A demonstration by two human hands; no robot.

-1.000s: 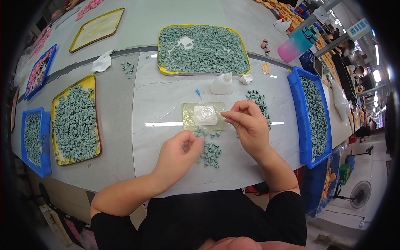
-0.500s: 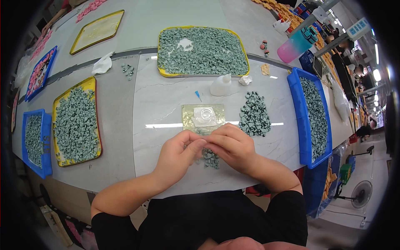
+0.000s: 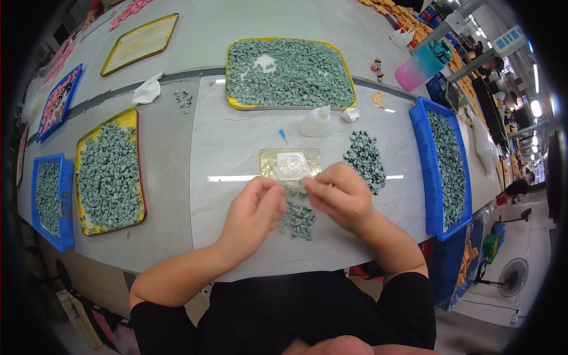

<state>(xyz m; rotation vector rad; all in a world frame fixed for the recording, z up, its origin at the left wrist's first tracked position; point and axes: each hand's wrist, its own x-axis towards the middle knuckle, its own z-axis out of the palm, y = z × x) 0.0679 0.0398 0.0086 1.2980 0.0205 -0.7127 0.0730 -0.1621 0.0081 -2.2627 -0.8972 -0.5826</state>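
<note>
My right hand (image 3: 343,198) pinches a small grey-green piece (image 3: 305,180) at the near edge of a greenish square plate (image 3: 267,158). My left hand (image 3: 251,212) is curled with thumb and forefinger together; anything between them is too small to make out. Between and below the hands lies a small pile of grey-green pieces (image 3: 300,222). On the plate sits a white sheet with a clear round dish (image 3: 294,162). To the right of the plate is a larger pile of green pieces (image 3: 365,163) with dark shiny parts.
Beyond the plate stand a white squeeze bottle (image 3: 315,122), a blue dispensing tip (image 3: 283,136) and crumpled tissue (image 3: 350,115). Yellow-rimmed trays of green pieces lie at the back (image 3: 290,107) and left (image 3: 141,177). Blue bins flank them, left (image 3: 66,204) and right (image 3: 427,171). A pink-teal bottle (image 3: 417,66) stands back right.
My hands were together at the plate's near edge and have drawn apart. The right hand has moved slightly right and up with the small piece, and the pile between them shows more.
</note>
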